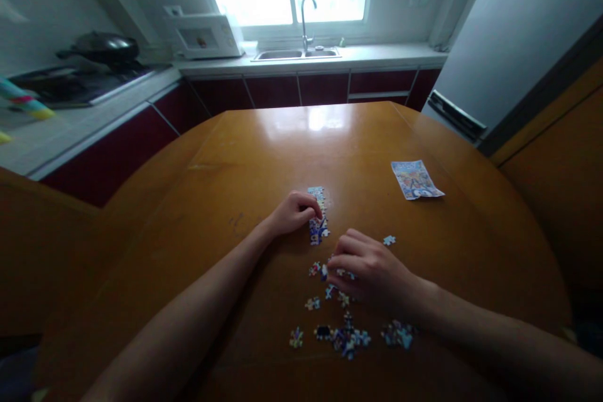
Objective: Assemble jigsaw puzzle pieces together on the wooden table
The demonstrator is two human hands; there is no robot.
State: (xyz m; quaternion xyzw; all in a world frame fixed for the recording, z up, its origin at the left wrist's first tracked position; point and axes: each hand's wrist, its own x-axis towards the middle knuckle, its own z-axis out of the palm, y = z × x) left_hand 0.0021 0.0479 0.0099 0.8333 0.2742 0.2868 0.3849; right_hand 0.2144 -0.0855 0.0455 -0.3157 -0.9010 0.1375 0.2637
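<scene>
A narrow strip of joined jigsaw pieces lies on the wooden table. My left hand is at its left side, fingers curled and fingertips pressed on the strip's middle. Nearer to me and to the right, my right hand is bent with its fingers drawn together, low over several loose puzzle pieces. Whatever its fingertips pinch, if anything, is hidden. One pale blue piece lies apart, just beyond the right hand. Closer to me are a heap of pieces and a smaller pile beside my right forearm.
A creased picture sheet lies on the right of the wooden table. Behind the table run a counter with a sink, a white microwave and a stove with a black pan. A fridge stands at right.
</scene>
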